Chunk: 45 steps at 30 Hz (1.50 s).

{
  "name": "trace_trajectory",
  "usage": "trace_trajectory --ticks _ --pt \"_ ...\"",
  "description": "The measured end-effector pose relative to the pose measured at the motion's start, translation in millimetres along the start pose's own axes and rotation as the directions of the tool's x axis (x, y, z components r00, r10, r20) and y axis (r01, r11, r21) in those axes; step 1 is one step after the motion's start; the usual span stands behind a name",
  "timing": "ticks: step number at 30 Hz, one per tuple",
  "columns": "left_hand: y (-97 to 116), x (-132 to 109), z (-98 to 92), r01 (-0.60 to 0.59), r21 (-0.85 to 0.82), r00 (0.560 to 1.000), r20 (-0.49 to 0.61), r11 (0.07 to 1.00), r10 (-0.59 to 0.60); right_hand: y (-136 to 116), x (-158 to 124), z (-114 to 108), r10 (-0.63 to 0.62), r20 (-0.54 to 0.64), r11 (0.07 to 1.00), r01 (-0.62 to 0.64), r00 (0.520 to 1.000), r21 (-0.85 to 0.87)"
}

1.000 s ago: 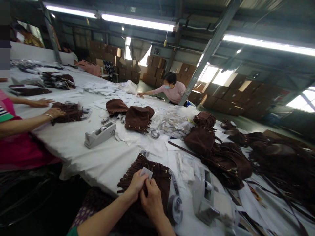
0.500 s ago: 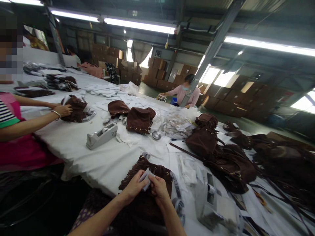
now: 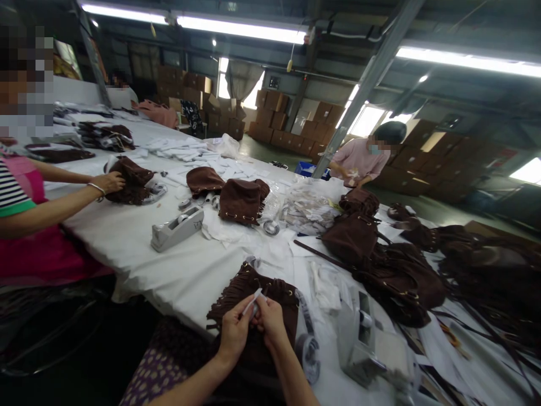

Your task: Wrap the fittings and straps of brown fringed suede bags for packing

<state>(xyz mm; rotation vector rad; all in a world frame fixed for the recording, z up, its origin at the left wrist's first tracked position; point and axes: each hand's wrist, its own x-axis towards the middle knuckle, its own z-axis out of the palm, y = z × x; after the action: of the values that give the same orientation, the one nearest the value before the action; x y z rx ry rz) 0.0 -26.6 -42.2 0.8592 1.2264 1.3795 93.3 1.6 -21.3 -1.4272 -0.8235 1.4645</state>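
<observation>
Left hand (image 3: 234,332) and right hand (image 3: 270,320): fingers of both pinch a folded white slip (image 3: 252,303) over the brown fringed bag (image 3: 279,291) at the near edge of the desk (image 3: 139,268). Risk, as judged: uneven pull could tear or crease the slip; a loosened pinch could drop it into the fringe (image 3: 224,292).

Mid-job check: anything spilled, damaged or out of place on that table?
Nothing looks plainly spilled or damaged. The nearest to untidy is a brown strap straggling from the heaped bags across the white-covered table. The left hand and right hand pinch a small white slip; nothing odd there.
</observation>
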Motion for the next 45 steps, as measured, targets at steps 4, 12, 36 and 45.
trace_trajectory --ticks 4,12,36,45 --pt "6 -2 -12.9 -0.135 0.136 0.982 0.148 0.981 0.115 -4 -2 -1 0.078 0.055 0.994 -0.082 0.995 0.071" --pt "20 2 -26.9 -0.13 0.156 0.948 0.311 0.979 0.076 -10 -8 -6 0.112 0.107 0.977 -0.13 0.988 0.172" --pt "1 9 -17.0 0.314 0.042 0.934 0.164 0.948 -0.317 -44 -38 -124 -0.442 -0.39 0.855 0.249 0.808 -0.455" --pt "-16 14 -23.1 0.384 0.011 0.908 0.177 0.923 -0.38 -36 -76 -269 -0.335 -0.701 0.884 -0.048 0.629 -0.466"
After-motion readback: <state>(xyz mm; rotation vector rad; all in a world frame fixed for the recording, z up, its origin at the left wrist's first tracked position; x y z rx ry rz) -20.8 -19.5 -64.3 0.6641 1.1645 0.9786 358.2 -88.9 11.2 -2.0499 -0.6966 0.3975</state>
